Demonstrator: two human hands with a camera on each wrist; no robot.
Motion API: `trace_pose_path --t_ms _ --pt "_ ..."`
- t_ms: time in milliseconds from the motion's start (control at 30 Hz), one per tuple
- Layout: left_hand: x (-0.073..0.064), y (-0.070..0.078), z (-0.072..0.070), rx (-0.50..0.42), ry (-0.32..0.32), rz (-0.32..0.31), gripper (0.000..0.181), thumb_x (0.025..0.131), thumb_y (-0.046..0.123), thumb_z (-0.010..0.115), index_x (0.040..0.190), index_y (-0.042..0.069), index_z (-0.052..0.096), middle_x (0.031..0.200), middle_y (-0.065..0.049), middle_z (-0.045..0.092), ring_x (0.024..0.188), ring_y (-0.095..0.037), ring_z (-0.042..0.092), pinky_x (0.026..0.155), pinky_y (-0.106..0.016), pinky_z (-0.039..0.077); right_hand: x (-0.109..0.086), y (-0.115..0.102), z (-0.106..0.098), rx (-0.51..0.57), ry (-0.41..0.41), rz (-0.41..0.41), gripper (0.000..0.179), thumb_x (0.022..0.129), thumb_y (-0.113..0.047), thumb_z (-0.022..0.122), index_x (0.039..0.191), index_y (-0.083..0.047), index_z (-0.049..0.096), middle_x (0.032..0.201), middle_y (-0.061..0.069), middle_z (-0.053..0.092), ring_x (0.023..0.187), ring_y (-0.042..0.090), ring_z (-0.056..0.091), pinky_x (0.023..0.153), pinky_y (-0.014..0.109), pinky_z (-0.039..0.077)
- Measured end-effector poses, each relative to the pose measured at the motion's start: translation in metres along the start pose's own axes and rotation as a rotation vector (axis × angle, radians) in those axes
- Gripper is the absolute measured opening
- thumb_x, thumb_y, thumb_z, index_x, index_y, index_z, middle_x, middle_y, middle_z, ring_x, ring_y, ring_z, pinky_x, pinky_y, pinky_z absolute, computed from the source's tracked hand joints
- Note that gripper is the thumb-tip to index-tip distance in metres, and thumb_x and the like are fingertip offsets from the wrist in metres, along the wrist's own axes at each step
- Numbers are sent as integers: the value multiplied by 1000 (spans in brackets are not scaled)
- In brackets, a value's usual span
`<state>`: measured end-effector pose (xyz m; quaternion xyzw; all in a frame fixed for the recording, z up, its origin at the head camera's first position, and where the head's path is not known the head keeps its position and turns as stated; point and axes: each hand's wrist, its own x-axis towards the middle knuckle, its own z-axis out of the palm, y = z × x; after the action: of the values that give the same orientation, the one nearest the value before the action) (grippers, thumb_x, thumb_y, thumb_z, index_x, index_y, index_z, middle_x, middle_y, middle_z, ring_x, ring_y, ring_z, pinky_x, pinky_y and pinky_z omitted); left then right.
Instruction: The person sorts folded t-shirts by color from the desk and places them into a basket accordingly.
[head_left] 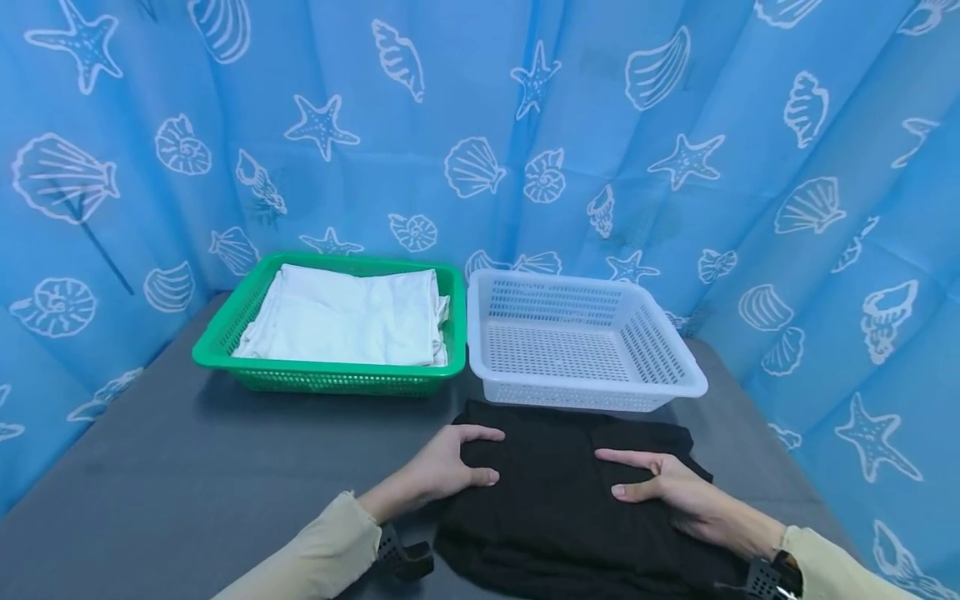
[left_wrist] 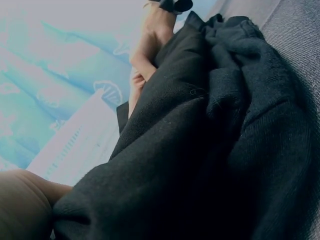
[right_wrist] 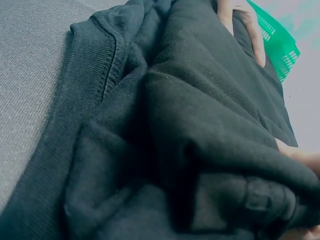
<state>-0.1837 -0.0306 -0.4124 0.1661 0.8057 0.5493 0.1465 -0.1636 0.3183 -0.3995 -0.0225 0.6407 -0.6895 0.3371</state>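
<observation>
A folded black garment [head_left: 551, 500] lies on the grey table in front of the baskets, its near side bunched in thick folds. At its left edge my left hand [head_left: 442, 467] grips the cloth, thumb and forefinger on top, the other fingers hidden. My right hand [head_left: 690, 496] holds the right side in the same way, forefinger pointing inward over the cloth. In the right wrist view a ribbed, stitched band [right_wrist: 85, 75] runs along the garment, and cloth lies between the right thumb [right_wrist: 295, 152] and the fingers below.
A green basket [head_left: 337, 380] with folded white cloths [head_left: 348, 317] stands at the back left. Beside it is a white basket [head_left: 570, 392], just behind the garment. A blue curtain [head_left: 525, 125] with shells and starfish hangs behind the grey table [head_left: 135, 500].
</observation>
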Motion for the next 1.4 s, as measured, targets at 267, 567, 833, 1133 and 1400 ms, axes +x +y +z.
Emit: trace_pose_path --t_ms 267,567,833,1133,1400 --pt "0 -1 -1 -11 -17 -5 46 80 9 82 124 15 68 127 -8 56 112 -26 51 95 -51 41 1 2 0 40 -4 6 53 97 2 57 148 -7 44 134 18 57 117 34 58 93 46 48" --pt "2 -1 -1 0 -35 1 47 81 9 82 125 14 68 126 -8 57 111 -26 52 95 -52 42 1 3 -4 67 -32 -5 53 97 3 56 148 -8 45 134 20 56 119 36 57 95 47 47" --pt "3 -4 3 -18 -34 -16 46 82 10 81 126 16 67 128 -7 56 115 -28 50 96 -53 41 0 5 -7 62 -40 -32 53 97 4 55 148 -7 45 135 18 56 118 34 57 94 46 48" --pt "4 -1 0 -25 -39 -18 47 82 11 81 126 15 67 126 -8 57 111 -25 54 93 -50 43 -1 -1 0 47 8 -25 54 95 3 60 147 -4 46 134 18 57 117 33 58 94 46 48" --pt "-4 4 -5 -17 -74 92 50 86 11 78 132 20 63 129 -2 57 118 -23 52 97 -52 41 -15 -12 2 -233 75 -106 55 93 -6 67 145 -3 48 134 19 56 115 33 60 90 42 51"
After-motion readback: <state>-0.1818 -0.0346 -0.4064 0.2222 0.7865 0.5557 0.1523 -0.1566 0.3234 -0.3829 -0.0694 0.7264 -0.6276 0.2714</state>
